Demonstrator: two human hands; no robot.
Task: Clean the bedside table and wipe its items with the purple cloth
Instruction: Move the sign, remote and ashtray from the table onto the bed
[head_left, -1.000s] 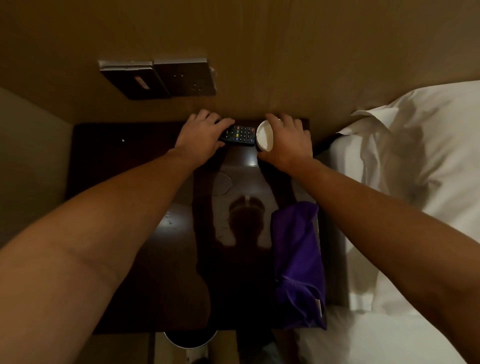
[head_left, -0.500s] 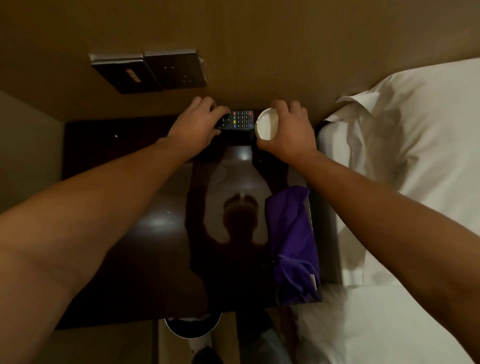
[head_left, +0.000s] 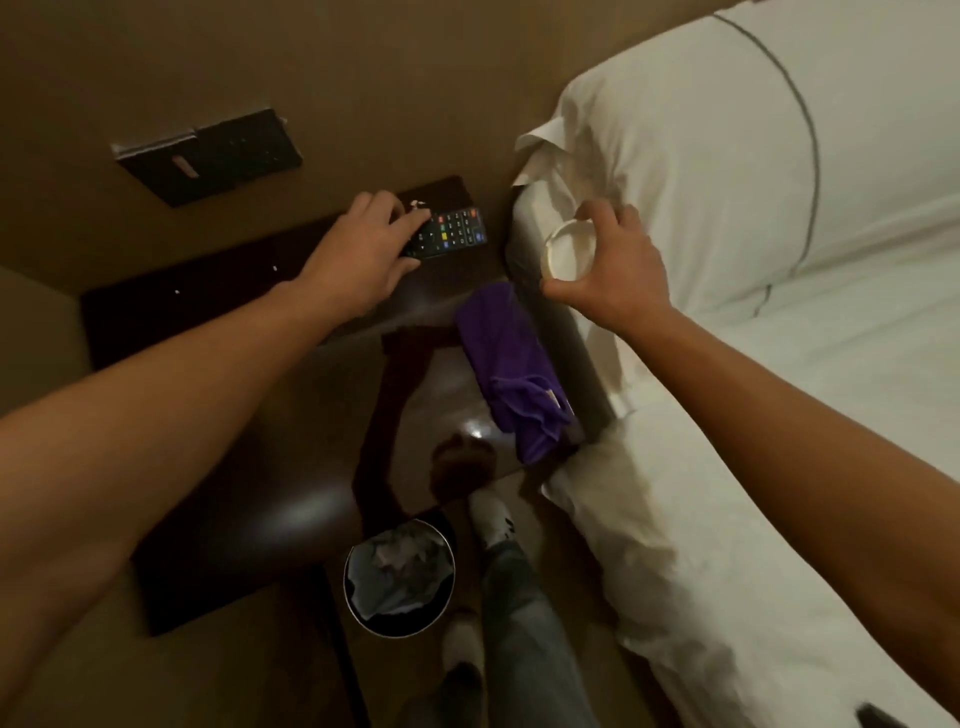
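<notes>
The left hand (head_left: 358, 260) lies on the near end of the black remote control (head_left: 452, 231), fingers curled over its edge in a light grip, at the back of the dark glossy tabletop (head_left: 249, 415) close to the wall. The right hand (head_left: 608, 270) has its grip closed round a white round dish (head_left: 566, 252), possibly an ashtray, holding it in the air by the rim, tilted so its hollow faces the camera; it hangs just beside the remote control, past the tabletop's right edge and in front of the white pillow (head_left: 727, 145). The purple cloth (head_left: 514, 374) lies bunched along the tabletop's right edge, nearer the camera than the remote control and touched by neither hand. A dark switch panel (head_left: 208, 156) sits on the wall behind the remote control. On the floor in front of the tabletop stands a lined waste bin (head_left: 400, 577) with crumpled paper inside, beside the person's socked feet (head_left: 488, 519).
</notes>
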